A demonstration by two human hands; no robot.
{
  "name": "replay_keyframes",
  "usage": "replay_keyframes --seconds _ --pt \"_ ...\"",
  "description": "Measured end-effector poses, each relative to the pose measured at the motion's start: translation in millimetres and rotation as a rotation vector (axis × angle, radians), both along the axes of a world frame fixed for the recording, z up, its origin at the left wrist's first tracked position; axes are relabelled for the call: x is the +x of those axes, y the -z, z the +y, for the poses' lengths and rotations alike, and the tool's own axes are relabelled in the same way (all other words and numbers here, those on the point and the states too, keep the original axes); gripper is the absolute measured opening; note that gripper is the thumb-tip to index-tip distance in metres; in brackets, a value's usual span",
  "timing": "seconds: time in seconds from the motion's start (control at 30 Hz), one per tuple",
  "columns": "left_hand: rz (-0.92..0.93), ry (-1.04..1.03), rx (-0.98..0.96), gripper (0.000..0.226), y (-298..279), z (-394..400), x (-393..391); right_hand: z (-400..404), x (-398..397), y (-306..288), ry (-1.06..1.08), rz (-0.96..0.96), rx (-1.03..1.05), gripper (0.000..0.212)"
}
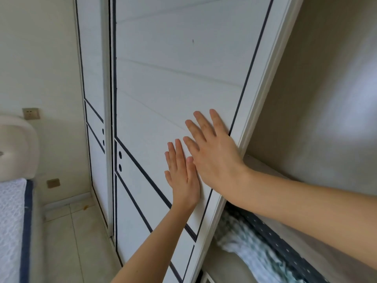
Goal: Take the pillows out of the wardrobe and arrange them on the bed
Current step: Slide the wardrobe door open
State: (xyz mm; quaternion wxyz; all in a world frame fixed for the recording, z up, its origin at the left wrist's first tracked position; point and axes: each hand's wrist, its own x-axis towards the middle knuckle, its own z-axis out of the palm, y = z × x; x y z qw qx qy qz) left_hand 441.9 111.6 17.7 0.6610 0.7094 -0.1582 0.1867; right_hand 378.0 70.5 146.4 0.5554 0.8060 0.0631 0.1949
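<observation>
A white sliding wardrobe door [163, 78] with dark trim lines fills the middle of the view. My left hand [182, 174] lies flat on it, fingers spread. My right hand [212, 148] presses flat just above and to the right, near the door's right edge. To the right the wardrobe interior [316, 99] is exposed. Low inside it lies white-and-green patterned bedding [251, 248] beside dark dotted fabric [285, 248]; whether these are pillows I cannot tell. The bed's mattress [10, 221], with a navy border, shows at the lower left.
A second white door panel [93, 99] stands behind to the left. A padded cream headboard [16, 146] rises above the mattress. Wall sockets [31, 113] sit on the cream wall. A strip of tiled floor [71, 242] runs between bed and wardrobe.
</observation>
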Motion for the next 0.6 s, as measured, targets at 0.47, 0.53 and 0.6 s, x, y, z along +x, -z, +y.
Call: replay_keyframes --seconds 0.47,0.53,0.6 --pt "-0.002 0.058 -0.009 0.051 0 43 87 41 83 3 0.030 -0.011 0.029 0.065" --pt "0.001 0.052 -0.019 0.051 -1 44 90 40 87 4 0.019 -0.010 0.035 0.064" --pt "0.009 0.065 -0.027 0.050 -2 47 95 40 91 2 0.008 -0.018 0.043 0.063"
